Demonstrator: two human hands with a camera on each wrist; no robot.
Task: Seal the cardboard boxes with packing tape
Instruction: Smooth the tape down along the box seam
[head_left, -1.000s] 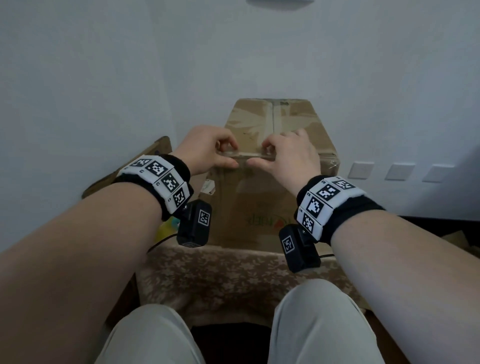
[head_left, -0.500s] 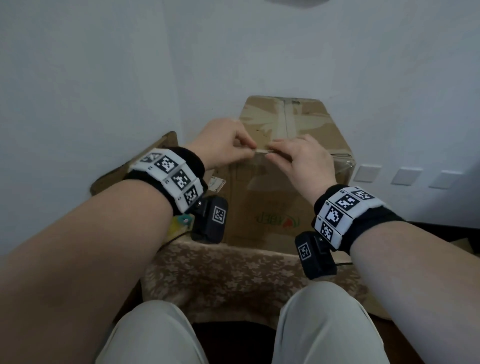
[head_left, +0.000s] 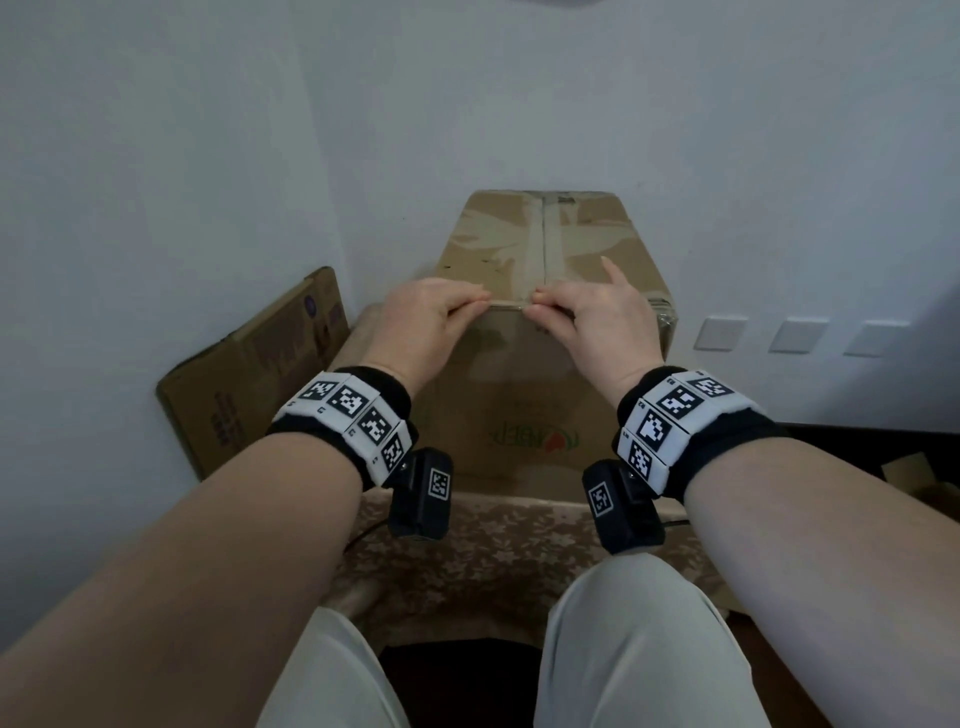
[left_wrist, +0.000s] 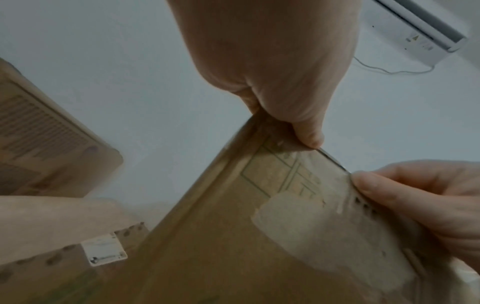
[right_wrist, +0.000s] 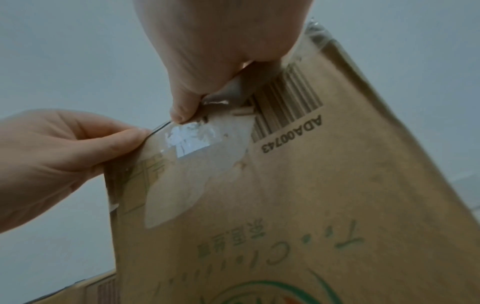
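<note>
A brown cardboard box (head_left: 519, 405) stands upright against the wall, its top flaps closed and an older tape strip running along the top seam (head_left: 545, 244). My left hand (head_left: 478, 307) and right hand (head_left: 537, 309) meet at the box's near top edge. Each pinches one end of a short clear tape strip (head_left: 509, 305) stretched between them. The left wrist view shows my left thumb (left_wrist: 309, 137) and the right hand (left_wrist: 415, 195) holding the tape's thin edge (left_wrist: 335, 160). In the right wrist view shiny tape (right_wrist: 192, 139) lies over the box front (right_wrist: 311, 205).
A flattened cardboard box (head_left: 254, 374) leans on the left wall. The upright box rests on a floral-patterned cloth surface (head_left: 519, 561) in front of my knees (head_left: 639, 649). Wall switches (head_left: 722, 332) sit at the right. More cardboard (head_left: 914, 473) lies at the far right.
Both hands have stayed at the near top edge. They have drawn slightly apart, and the right hand's fingers went from lying flat on the edge to pinching the tape.
</note>
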